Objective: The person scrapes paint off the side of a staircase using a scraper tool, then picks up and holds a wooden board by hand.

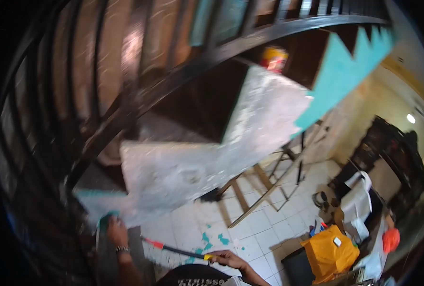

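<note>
My left hand (pixel 117 232), with a band at the wrist, is at the lower end of a stepped stair side (pixel 174 167). Its fingers are bent around or against a small teal patch (pixel 108 218); whether that is loose or part of the stair is unclear. Low in the middle, my right hand (pixel 227 259) grips the yellow end of a long, thin tool (pixel 181 251) with a black shaft and a red part near its pale tip. The tip points left, toward the stair's foot. Most of the stair side is bare grey-white, while its upper end keeps teal paint (pixel 348 76).
A dark metal railing (pixel 174 81) runs along the stair. Teal flakes (pixel 217 238) lie on the white tiled floor (pixel 255 245). Wooden trestle-like frames (pixel 264 190) stand behind. A yellow bag (pixel 331 252) and dark furniture (pixel 381 159) are at right. A red-and-yellow can (pixel 275 58) sits on a step.
</note>
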